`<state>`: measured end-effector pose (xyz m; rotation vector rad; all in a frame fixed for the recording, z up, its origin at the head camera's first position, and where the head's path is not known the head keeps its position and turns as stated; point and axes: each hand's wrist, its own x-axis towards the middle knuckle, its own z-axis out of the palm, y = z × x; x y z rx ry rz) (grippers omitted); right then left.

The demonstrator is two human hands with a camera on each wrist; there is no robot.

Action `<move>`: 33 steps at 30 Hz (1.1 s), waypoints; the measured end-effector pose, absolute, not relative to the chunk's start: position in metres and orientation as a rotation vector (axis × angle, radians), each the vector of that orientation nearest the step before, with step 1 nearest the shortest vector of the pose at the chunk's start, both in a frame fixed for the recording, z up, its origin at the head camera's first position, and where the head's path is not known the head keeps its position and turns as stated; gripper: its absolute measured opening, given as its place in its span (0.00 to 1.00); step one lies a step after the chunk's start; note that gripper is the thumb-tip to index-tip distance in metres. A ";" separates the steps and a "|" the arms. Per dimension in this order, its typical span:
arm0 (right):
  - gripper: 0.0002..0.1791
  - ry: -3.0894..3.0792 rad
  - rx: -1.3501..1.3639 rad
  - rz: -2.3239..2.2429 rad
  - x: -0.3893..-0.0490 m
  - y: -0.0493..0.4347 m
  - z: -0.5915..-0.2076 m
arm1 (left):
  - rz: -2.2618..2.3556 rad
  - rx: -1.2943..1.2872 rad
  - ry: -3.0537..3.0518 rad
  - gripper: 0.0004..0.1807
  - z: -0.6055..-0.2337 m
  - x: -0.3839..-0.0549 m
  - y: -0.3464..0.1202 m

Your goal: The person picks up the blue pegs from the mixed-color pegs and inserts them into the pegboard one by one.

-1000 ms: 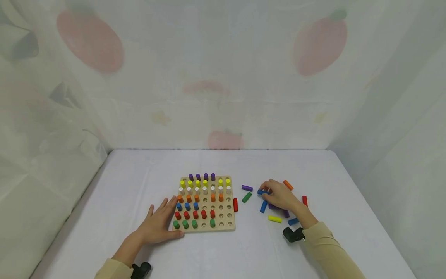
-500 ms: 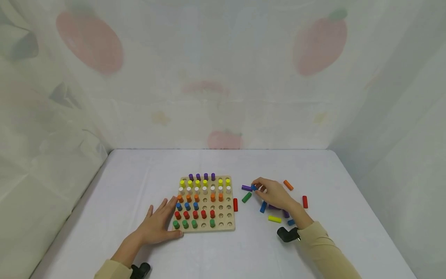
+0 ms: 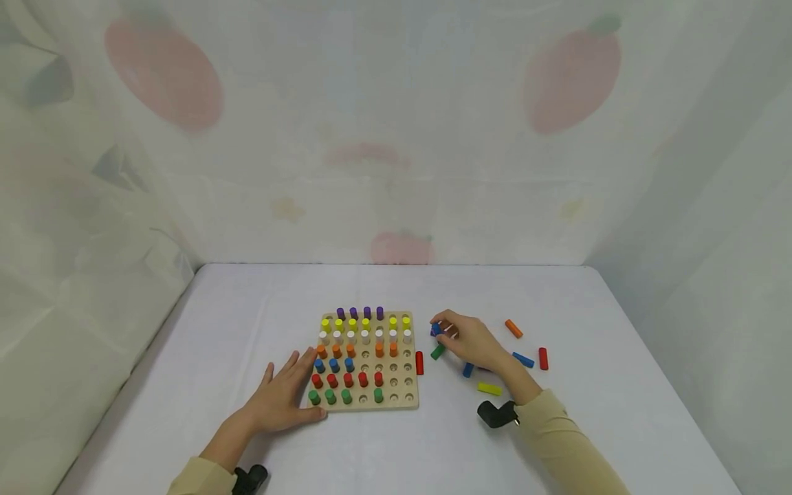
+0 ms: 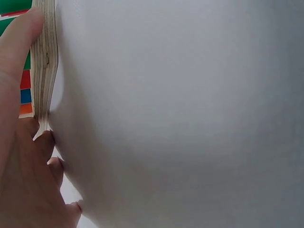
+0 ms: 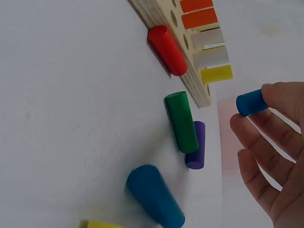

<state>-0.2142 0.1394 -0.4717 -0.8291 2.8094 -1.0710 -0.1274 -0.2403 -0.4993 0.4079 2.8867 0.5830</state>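
My right hand (image 3: 471, 340) pinches a blue peg (image 5: 251, 102) between thumb and fingers, above the table just right of a wooden pegboard (image 3: 401, 399). Rows of purple, yellow, white, orange, blue, red and green pegs stand upright in the board, with bare holes toward its right side. My left hand (image 3: 281, 399) lies spread at the board's left edge; its thumb touches the near left corner and its fingertips meet the side. In the right wrist view, a green peg (image 5: 181, 122) and a purple peg (image 5: 199, 145) lie below the held one.
A red peg (image 3: 419, 363) lies along the board's right edge. Farther right are a loose orange peg (image 3: 513, 328), another red peg (image 3: 543, 358), a blue peg (image 3: 523, 359) and a yellow peg (image 3: 489, 388). White cloth covers the table (image 3: 247, 295), and a curtain hangs behind.
My right hand has carried the blue peg left from the loose pegs toward the board, uncovering another blue peg at the right. The left hand stays at the board's edge.
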 end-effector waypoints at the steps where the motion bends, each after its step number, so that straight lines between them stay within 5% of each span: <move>1: 0.15 2.807 -0.825 -1.082 -0.214 0.138 -0.471 | 0.581 0.405 2.886 0.61 -0.500 -0.127 -0.241; 33: 0.14 2.623 -0.954 -1.193 -0.202 0.066 -0.461 | 0.596 0.390 2.874 0.61 -0.498 -0.127 -0.240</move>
